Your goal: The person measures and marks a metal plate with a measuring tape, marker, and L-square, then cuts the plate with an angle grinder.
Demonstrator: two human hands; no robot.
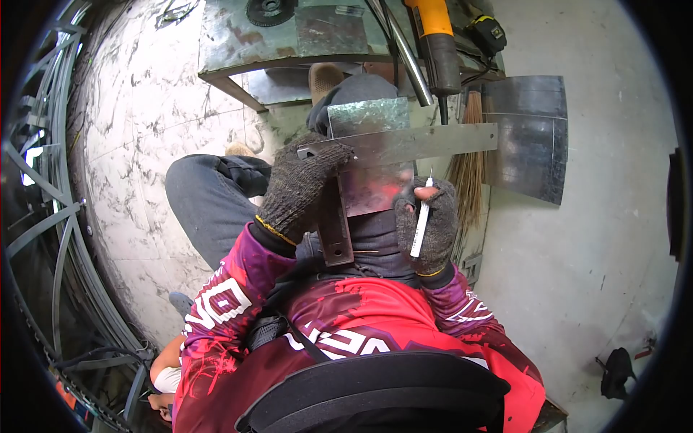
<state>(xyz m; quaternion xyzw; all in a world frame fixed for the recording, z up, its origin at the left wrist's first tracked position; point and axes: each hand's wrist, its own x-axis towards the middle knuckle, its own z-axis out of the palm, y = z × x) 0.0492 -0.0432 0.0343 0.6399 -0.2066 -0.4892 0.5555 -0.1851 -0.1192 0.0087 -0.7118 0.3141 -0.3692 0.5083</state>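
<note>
My gloved left hand point(307, 173) grips a steel try square point(426, 143) at its corner. The blade reaches right across a shiny piece of sheet metal point(372, 191), and the square's thicker stock point(336, 231) points toward my body. The sheet rests over my lap. My gloved right hand point(435, 216) is closed around a slim white pen point(419, 229), thumb against it and its thin tip upward. The pen's tip is just below the blade, right of the sheet and apart from it. Both gloves are dark grey knit; the right thumb tip is bare.
A metal worktable point(238, 43) ahead carries a dark toothed disc point(271, 10), an orange-and-grey power tool point(437, 43) and a tape measure point(486, 35). A straw broom point(469, 166) and a larger metal sheet point(527, 137) lie rightward. Metal strips point(61, 187) line the left; another person's hand point(162, 404) shows lower left.
</note>
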